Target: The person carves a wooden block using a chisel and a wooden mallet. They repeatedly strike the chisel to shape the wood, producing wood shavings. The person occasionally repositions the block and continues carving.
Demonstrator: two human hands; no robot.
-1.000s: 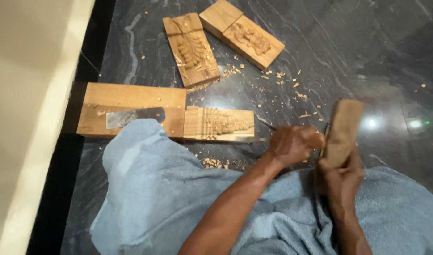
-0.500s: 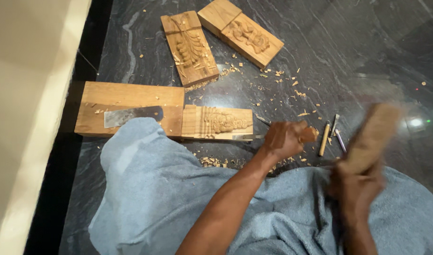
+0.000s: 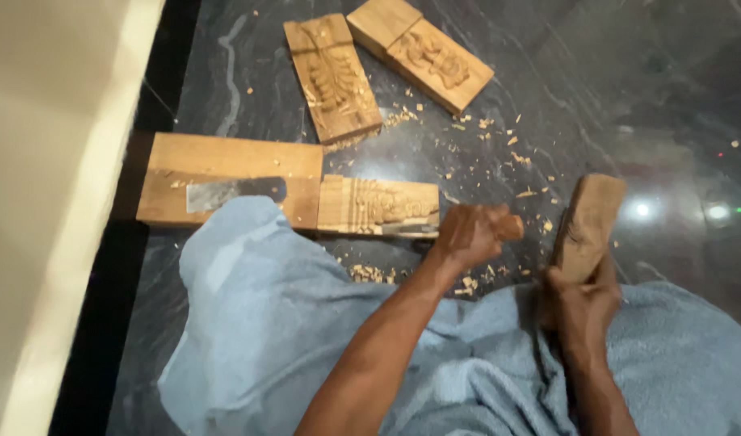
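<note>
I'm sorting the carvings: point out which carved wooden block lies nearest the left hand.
The carved block right beside the left hand, butted against the plain plank. The other two carved blocks lie farther up the floor.

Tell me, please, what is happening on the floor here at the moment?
A person sits on a dark stone floor with a light blue cloth over the lap, carving wood. The left hand grips a chisel handle set against a small carved block. The right hand holds a wooden mallet raised beside it. Two more carved blocks and wood chips lie beyond.
</note>
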